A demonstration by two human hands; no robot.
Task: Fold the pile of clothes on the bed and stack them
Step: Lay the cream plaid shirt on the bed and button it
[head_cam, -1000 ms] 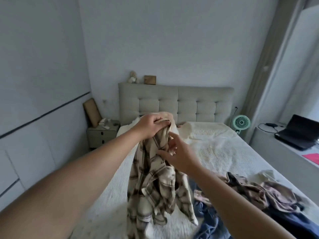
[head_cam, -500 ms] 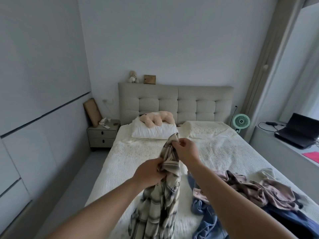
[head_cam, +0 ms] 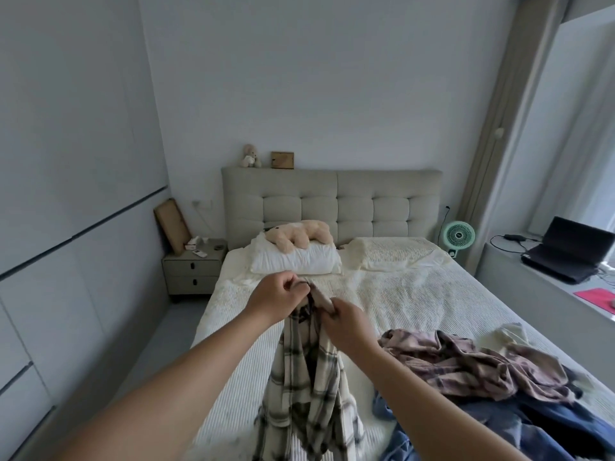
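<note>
Head view, single entry. Item in hand: cream flannel shirt with dark grey check (head_cam: 307,387), held up over the near left part of the bed, its top edge gathered between both hands and its body hanging in crumpled folds toward the bedspread. Left hand (head_cam: 273,297): fingers curled, pinching the top edge of the shirt. Right hand (head_cam: 346,324): fingers curled, gripping the same edge just beside the left. Step judged in hand: finding the collar or shoulder line of the first garment, folding not yet begun. Next move likely calls for parting the hands along the edge to open the shirt flat, then laying it on the bare bedspread to the left. Remaining stock: rumpled pink-and-grey plaid garment (head_cam: 466,361) on the right half of the bed, touching a heap of blue denim clothing (head_cam: 532,427) nearer the camera, with a pale cream cloth (head_cam: 509,337) behind; no folded stack visible. Surface: bed with ribbed off-white bedspread (head_cam: 416,294), soft and level. Room: grey tufted fabric headboard (head_cam: 332,207); white pillow (head_cam: 296,261) bearing a tan plush toy (head_cam: 299,232); grey two-drawer nightstand (head_cam: 193,271) at left; small mint-green fan (head_cam: 459,236) at right; black open laptop (head_cam: 572,251) on a grey table (head_cam: 519,277) by the window.
</note>
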